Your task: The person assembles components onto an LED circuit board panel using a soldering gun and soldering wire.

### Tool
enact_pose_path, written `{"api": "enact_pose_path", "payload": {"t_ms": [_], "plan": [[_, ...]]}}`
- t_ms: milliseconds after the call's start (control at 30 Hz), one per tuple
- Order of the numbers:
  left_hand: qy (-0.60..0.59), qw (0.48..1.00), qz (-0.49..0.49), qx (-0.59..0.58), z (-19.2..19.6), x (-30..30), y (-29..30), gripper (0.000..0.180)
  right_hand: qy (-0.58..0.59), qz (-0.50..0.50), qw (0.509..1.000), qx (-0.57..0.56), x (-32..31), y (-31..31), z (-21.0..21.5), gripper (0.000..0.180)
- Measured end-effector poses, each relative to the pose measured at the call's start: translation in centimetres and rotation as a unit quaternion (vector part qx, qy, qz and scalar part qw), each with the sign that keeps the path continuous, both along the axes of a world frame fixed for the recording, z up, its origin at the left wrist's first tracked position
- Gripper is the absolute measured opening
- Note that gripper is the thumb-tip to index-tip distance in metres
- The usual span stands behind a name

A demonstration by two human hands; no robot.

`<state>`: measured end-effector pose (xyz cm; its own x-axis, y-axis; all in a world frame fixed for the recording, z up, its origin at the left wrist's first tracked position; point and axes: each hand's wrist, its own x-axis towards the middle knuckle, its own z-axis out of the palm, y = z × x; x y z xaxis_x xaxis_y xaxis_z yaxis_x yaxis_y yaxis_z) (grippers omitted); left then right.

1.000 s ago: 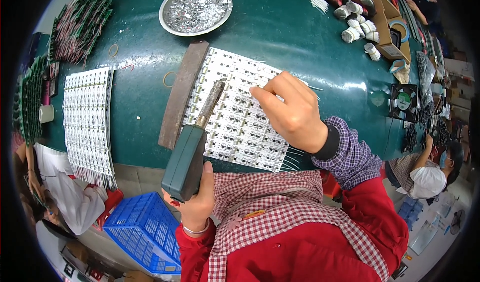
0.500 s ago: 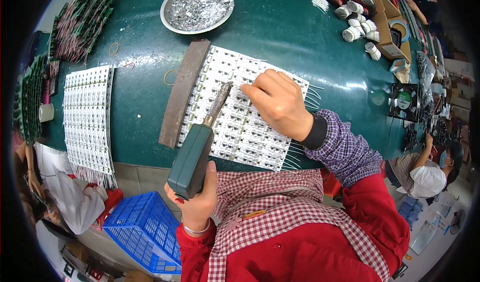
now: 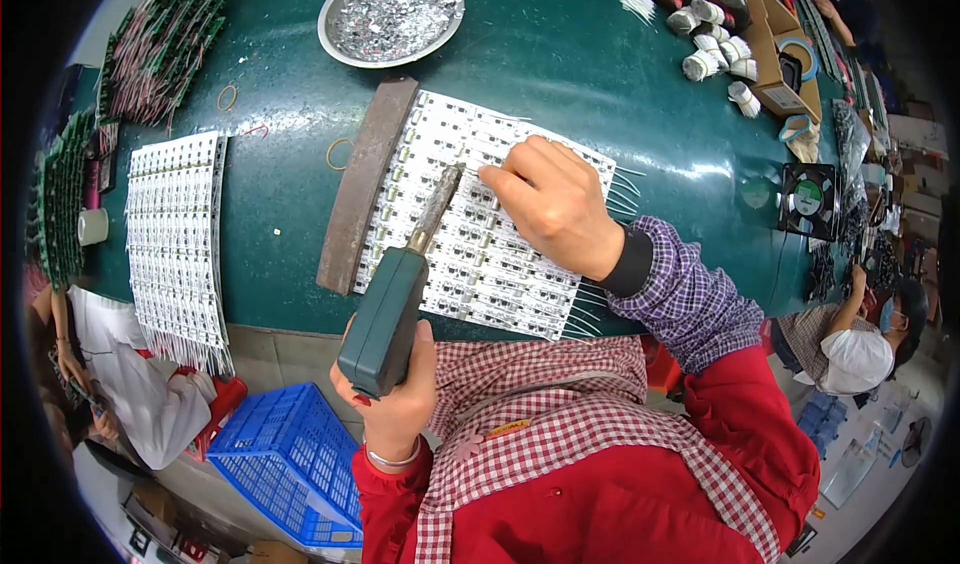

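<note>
My left hand (image 3: 405, 394) is wrapped round the handle of a dark green soldering gun (image 3: 385, 319). The gun's worn metal tip points away from me and reaches the white circuit board panel (image 3: 480, 289), amid rows of small components. Just right of the tip, my right hand (image 3: 555, 204) is closed in a pinch over the panel; whatever its fingertips hold is hidden. Thin white wires (image 3: 622, 196) stick out along the panel's right edge. Along its left edge lies a brown metal bar (image 3: 365, 189).
A metal bowl (image 3: 326, 34) of silvery scraps stands at the back. Left are stacked white panels (image 3: 175, 234) and green boards with wires (image 3: 165, 49). White wire bundles (image 3: 705, 59), a cardboard box (image 3: 775, 84) and a fan (image 3: 808, 201) sit right. A blue crate (image 3: 285, 454) is below. Other people sit at both sides.
</note>
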<state>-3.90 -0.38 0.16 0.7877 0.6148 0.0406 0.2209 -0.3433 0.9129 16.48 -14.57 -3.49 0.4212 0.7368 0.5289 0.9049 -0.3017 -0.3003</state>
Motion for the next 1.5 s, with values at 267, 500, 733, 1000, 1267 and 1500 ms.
{"api": "enact_pose_path", "payload": {"t_ms": [267,500,733,1000,1267,1500], "plan": [[-0.033,0.998,0.033,0.034,-0.1,-0.3,0.0,0.023,0.001,-0.001,1.000,0.008,0.0,0.1,0.0,0.026],[-0.027,0.998,0.052,-0.009,-0.2,-0.7,0.1,0.025,0.016,-0.016,1.000,-0.018,-0.7,-0.9,1.8,0.030],[-0.035,0.998,0.046,-0.017,0.0,-0.6,0.3,0.023,0.000,0.008,1.000,0.006,-0.7,0.2,2.1,0.029],[-0.031,0.999,0.025,-0.009,0.1,-0.5,0.4,0.018,0.004,0.015,1.000,-0.002,-0.4,0.2,0.0,0.020],[-0.020,1.000,0.001,0.011,-0.5,-0.6,0.4,0.019,-0.001,0.012,1.000,-0.006,-0.4,0.2,-0.2,0.020],[-0.045,0.999,-0.011,0.008,-0.8,-0.5,0.5,0.021,0.003,0.010,1.000,-0.011,-0.5,0.2,-0.1,0.020]]}}
